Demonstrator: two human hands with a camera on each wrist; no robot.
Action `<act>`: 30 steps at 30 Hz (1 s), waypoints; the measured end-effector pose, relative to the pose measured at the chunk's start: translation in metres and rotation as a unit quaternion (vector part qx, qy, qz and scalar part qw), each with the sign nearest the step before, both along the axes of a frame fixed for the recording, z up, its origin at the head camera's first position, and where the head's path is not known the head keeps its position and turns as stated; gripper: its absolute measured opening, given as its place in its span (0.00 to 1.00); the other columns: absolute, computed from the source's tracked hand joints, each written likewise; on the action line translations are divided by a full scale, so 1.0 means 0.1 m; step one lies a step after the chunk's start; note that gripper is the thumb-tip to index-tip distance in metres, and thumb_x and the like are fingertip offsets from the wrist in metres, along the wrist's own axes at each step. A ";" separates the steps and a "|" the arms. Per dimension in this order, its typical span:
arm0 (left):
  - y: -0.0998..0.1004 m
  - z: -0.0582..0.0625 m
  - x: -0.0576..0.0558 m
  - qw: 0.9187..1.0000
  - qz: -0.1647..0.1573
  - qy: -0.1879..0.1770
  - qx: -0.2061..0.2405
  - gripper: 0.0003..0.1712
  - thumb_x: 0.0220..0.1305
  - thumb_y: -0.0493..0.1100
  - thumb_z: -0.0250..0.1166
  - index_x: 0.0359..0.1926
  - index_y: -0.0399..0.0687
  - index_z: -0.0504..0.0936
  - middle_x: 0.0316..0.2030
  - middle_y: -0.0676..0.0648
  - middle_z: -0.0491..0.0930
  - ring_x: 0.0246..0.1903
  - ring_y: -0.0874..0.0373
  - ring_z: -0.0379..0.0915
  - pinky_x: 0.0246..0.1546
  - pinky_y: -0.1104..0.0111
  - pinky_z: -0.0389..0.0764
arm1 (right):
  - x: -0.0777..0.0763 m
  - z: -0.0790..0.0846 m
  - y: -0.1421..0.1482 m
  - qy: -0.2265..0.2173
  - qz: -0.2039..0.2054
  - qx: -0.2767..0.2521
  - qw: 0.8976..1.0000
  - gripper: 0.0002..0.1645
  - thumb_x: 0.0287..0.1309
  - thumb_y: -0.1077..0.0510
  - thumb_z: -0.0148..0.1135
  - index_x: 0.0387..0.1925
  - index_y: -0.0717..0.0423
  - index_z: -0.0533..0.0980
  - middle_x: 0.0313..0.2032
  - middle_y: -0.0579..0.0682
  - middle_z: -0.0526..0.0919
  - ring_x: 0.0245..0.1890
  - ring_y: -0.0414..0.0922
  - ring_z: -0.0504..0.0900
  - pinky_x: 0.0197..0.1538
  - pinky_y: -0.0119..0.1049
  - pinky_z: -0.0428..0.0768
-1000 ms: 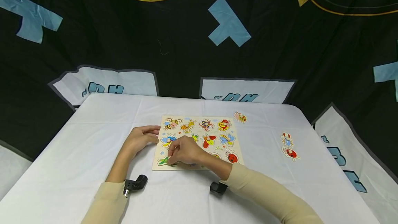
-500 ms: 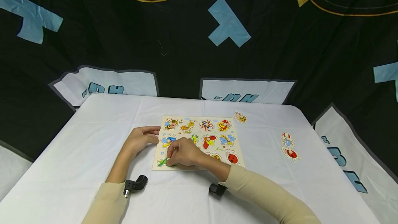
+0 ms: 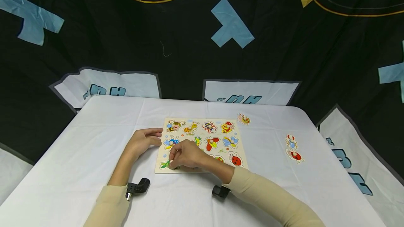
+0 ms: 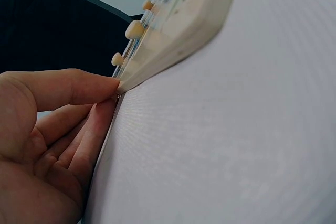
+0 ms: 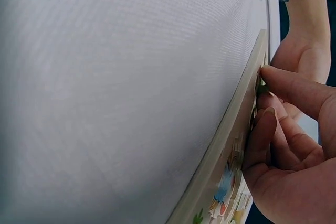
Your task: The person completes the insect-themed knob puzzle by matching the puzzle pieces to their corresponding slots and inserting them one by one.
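The right arm reaches across the near side of the puzzle board (image 3: 160, 158), its hand (image 3: 187, 153) arched palm-down, fingers bent and pinching the green piece (image 3: 164, 164) at the near left corner. The left hand (image 3: 143, 141) rests on the white-covered counter (image 3: 176, 202), thumb and fingers loosely extended, slightly apart, tips touching the board's left edge.

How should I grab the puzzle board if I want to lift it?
I'd hold the puzzle board by the middle of its right edge, coming from the right, thumb on top. It lies flat, but the wrist views show its rim standing above the white tablecloth, so fingertips could probably catch it. The left hand touches the opposite edge.
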State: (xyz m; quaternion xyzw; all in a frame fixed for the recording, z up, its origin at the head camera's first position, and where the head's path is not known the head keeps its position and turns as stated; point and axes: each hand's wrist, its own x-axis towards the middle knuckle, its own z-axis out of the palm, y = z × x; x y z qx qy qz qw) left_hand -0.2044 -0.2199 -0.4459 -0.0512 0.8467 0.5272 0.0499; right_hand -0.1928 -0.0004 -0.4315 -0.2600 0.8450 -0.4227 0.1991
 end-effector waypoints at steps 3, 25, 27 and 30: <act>0.00 0.00 0.00 1.000 0.001 0.000 -0.001 0.33 0.54 0.37 0.69 0.64 0.46 0.80 0.54 0.42 0.84 0.57 0.50 0.75 0.59 0.60 0.68 | 0.00 0.00 0.00 -0.001 0.000 0.001 1.000 0.09 0.45 0.63 0.80 0.27 0.54 0.84 0.19 0.41 0.84 0.21 0.32 0.76 0.31 0.24 0.68; 0.01 -0.01 0.00 1.000 0.003 0.002 -0.005 0.33 0.55 0.37 0.69 0.65 0.46 0.80 0.54 0.42 0.84 0.55 0.50 0.77 0.57 0.61 0.69 | -0.14 0.16 0.18 -0.026 -0.025 0.004 0.999 0.09 0.47 0.56 0.79 0.33 0.50 0.87 0.24 0.42 0.87 0.25 0.45 0.83 0.27 0.29 0.73; 0.01 -0.01 0.00 1.000 0.005 0.000 -0.001 0.33 0.55 0.37 0.69 0.65 0.46 0.80 0.55 0.42 0.83 0.55 0.50 0.77 0.57 0.61 0.70 | -0.15 0.18 0.22 -0.029 -0.032 0.001 0.999 0.09 0.48 0.57 0.79 0.33 0.50 0.87 0.24 0.44 0.87 0.26 0.50 0.85 0.27 0.30 0.74; 0.02 -0.01 0.00 1.000 0.009 -0.005 -0.001 0.33 0.56 0.37 0.69 0.65 0.46 0.79 0.55 0.42 0.83 0.55 0.50 0.76 0.57 0.61 0.70 | -0.16 0.20 0.28 -0.024 -0.035 -0.004 0.999 0.09 0.48 0.56 0.79 0.33 0.50 0.87 0.23 0.44 0.87 0.27 0.53 0.85 0.27 0.30 0.74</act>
